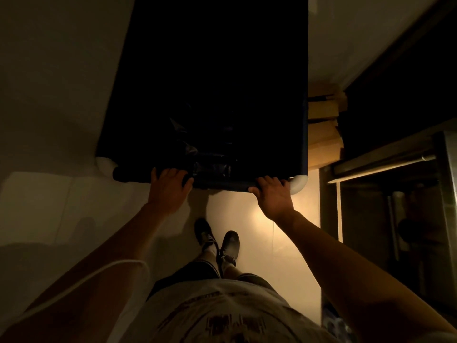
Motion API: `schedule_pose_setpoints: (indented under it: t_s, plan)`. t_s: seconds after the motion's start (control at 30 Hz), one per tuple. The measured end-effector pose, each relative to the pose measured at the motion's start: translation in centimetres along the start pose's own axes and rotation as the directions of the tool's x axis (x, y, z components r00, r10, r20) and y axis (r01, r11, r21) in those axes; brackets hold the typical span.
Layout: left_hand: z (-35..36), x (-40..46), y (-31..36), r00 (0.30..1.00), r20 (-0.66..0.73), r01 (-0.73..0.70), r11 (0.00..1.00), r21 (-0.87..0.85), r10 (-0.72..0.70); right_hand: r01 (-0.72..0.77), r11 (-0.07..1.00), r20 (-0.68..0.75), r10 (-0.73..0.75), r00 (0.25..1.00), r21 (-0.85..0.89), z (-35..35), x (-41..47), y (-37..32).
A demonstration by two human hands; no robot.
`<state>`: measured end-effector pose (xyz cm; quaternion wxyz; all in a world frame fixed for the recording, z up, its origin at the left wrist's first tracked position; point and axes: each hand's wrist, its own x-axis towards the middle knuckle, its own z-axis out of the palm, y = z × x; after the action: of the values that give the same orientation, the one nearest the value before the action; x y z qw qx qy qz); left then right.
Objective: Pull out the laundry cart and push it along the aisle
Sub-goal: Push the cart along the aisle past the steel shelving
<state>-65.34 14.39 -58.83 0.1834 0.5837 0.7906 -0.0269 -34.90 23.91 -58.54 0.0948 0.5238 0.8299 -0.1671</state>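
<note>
Dark fabric: laundry cart (217,95), deep and nearly black inside, filling the upper middle of the view straight ahead of the body.
Cart position: between a pale wall (57,70) on the left and stacked cardboard boxes (324,134) just beside its right edge; near rim closest to the body, with white rounded corner pieces at each end.
Cart contents: something glossy and crumpled near the front, perhaps a plastic bag; too dim to say.
Left hand (168,189): palm down on the near rim, fingers curled over the padded bar, gripping left of centre.
Right hand (272,196): fingers curled over the same rim close to the right corner, thumb along the edge.
Reason for grip: hands set well apart on the rim, likely for steering control in a narrow space.
Arms: both stretched forward, nearly straight.
Feet: dark shoes (217,241) on a pale floor (272,243), one ahead of the other, mid-step by the look.
Right side: metal unit with a bar handle (380,164), close to the cart's path, a likely snag.
Lighting: dim, warm glow on the floor.
</note>
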Motion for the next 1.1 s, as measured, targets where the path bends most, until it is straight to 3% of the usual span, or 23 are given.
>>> schedule_pose_setpoints:
  t_s: [0.27, 0.6, 1.1]
  plan:
    - [0.3, 0.3, -1.1, 0.995, -0.056, -0.075, 0.991, 0.107, 0.082, -0.016, 0.997, 0.094, 0.024, 0.995, -0.082, -0.9, 0.2, -0.8]
    - [0.9, 0.6, -1.5, 0.982, -0.135, -0.111, 0.984, 0.138, 0.130, -0.041, 0.995, 0.095, 0.049, 0.994, -0.089, -1.0, 0.2, -1.1]
    - [2.5, 1.2, -2.0, 0.965, -0.221, -0.131, 0.989, 0.073, 0.144, -0.056, 0.994, 0.096, 0.065, 0.993, -0.088, -0.9, 0.3, -1.2]
